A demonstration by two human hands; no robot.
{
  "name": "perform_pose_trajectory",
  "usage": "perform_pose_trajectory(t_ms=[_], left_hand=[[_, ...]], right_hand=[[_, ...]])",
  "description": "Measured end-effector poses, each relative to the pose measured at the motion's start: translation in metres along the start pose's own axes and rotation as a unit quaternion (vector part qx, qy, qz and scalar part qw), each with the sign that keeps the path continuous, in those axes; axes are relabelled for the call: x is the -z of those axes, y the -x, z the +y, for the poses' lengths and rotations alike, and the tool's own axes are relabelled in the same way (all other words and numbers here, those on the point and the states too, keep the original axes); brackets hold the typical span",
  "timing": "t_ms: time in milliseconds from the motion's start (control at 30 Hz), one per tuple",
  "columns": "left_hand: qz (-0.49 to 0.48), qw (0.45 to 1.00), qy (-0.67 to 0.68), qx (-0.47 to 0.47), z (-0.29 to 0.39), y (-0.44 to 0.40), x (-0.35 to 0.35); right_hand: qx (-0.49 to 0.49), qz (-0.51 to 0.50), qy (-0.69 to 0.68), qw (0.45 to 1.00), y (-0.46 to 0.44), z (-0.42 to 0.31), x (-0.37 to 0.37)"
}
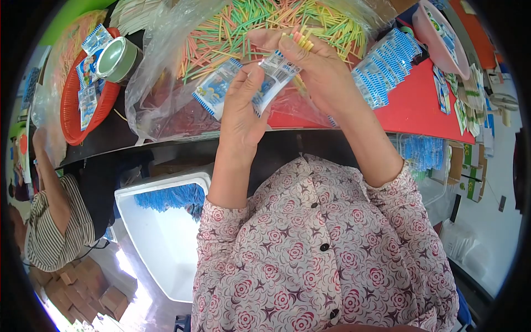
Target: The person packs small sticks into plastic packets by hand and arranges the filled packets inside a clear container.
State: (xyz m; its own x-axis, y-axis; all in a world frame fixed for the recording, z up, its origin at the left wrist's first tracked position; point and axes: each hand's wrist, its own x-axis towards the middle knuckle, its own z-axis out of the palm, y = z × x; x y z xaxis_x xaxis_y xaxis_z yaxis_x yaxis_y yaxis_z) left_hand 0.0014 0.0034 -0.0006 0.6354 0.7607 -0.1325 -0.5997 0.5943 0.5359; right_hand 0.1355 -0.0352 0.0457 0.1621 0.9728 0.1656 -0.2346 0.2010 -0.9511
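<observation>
My left hand [243, 108] pinches a small blue-and-white printed packet [276, 72] between thumb and fingers. Closed around a few yellow and pink sticks [302, 41], my right hand [326, 72] is by the packet's upper end. Whether any stick is inside the packet, I cannot tell. Another blue-and-white packet [213, 91] lies just left of my left hand. Behind both hands spreads a heap of thin pink, green and yellow sticks [243, 27] on clear plastic sheeting [149, 77].
Right of my hands, overlapping packets [387, 63] lie on the red tabletop [426, 105], near a pink basin [440, 41]. At left are a red basket [72, 105] and a round tin [119, 60]. Below stands a white bin [160, 243] with blue packets. Another person's striped sleeve [61, 221] shows at far left.
</observation>
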Motion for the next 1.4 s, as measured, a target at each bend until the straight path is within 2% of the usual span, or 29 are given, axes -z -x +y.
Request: perform_pose_trajectory(t_ms=[200,333,433,467,567,667,733,867,967,1100,1133,1233,1333,1400], left_hand=[[0.017,0.998,0.052,-0.028,-0.005,-0.004,-0.001],[0.007,0.998,0.059,-0.031,-0.005,-0.004,0.000],[0.008,0.996,0.083,-0.034,-0.005,-0.003,-0.006],[0.008,0.995,0.088,-0.037,-0.005,-0.004,-0.008],[0.009,0.994,0.097,-0.041,-0.006,-0.003,-0.013],[0.024,0.992,0.010,-0.122,-0.006,-0.004,-0.018],[0.010,0.993,0.001,-0.114,-0.005,-0.006,-0.012],[-0.012,0.994,-0.028,-0.103,-0.003,-0.006,-0.007],[-0.008,0.993,-0.049,-0.107,-0.003,-0.003,-0.009],[-0.003,0.994,-0.031,-0.102,-0.008,-0.001,-0.011],[-0.026,0.995,-0.041,-0.093,-0.007,0.000,-0.010],[-0.074,0.993,-0.057,-0.069,-0.006,0.001,-0.014],[-0.055,0.966,-0.224,-0.117,-0.007,0.003,-0.024],[-0.035,0.957,-0.259,-0.123,-0.003,0.007,-0.028]], right_hand=[[-0.027,0.024,-0.013,0.999,0.000,0.000,-0.008],[-0.011,0.059,-0.101,0.993,-0.003,-0.006,-0.013],[0.014,0.022,0.016,1.000,-0.008,-0.004,-0.007],[0.014,0.022,0.016,1.000,-0.006,-0.003,-0.007],[0.011,0.022,0.152,0.988,0.002,-0.011,-0.013],[-0.002,0.013,0.184,0.983,0.002,-0.011,-0.008],[-0.006,0.012,0.201,0.980,0.002,-0.010,-0.004],[0.050,0.031,0.192,0.980,0.003,-0.007,-0.001],[0.064,0.008,0.325,0.943,0.010,-0.010,-0.005],[0.104,0.026,0.284,0.953,0.012,-0.009,-0.007],[0.101,0.031,0.286,0.952,0.015,-0.013,-0.005],[-0.049,0.013,0.313,0.949,0.022,-0.039,0.006],[-0.085,0.044,0.309,0.946,0.031,-0.068,0.020],[-0.103,0.058,0.307,0.944,0.043,-0.074,0.036]])
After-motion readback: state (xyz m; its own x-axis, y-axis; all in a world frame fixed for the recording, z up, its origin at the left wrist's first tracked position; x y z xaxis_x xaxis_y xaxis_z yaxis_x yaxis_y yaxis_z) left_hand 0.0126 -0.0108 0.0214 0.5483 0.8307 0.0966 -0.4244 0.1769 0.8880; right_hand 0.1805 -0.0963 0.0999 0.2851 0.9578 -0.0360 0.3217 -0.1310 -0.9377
